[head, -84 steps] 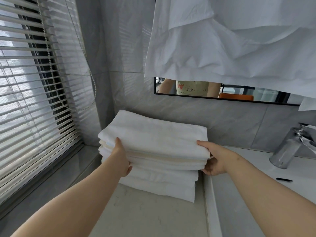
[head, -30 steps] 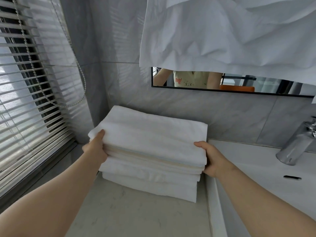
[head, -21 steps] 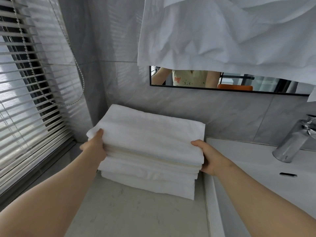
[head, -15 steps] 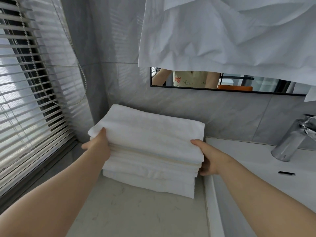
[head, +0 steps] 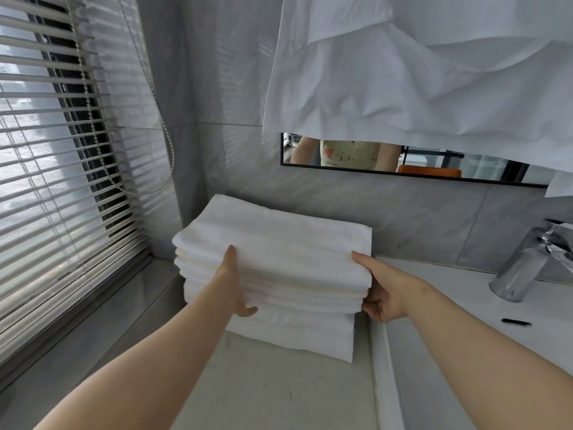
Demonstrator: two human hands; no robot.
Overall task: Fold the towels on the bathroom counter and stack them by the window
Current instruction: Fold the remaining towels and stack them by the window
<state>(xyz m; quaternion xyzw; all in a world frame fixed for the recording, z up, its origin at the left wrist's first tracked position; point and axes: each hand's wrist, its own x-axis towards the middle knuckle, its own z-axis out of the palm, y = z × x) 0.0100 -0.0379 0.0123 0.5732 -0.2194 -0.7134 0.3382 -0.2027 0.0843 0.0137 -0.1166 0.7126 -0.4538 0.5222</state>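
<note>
Towels (head: 279, 252): one stack
Hands: two, left hand (head: 232, 283) and right hand (head: 387, 290)
Tap (head: 524, 268): one
Mirror (head: 483, 170): one
Blind (head: 46, 181): one

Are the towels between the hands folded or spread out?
Folded. The towels lie as a neat stack with layered edges showing at the front; the left hand and right hand grip its sides.

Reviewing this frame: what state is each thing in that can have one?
towel stack: folded, piled on the counter
left hand: grips the stack's upper towels, thumb on top
right hand: grips the stack's right end, thumb on top
blinds: lowered, slats partly open
sheet: hanging over most of the mirror
faucet: no water visible
</note>
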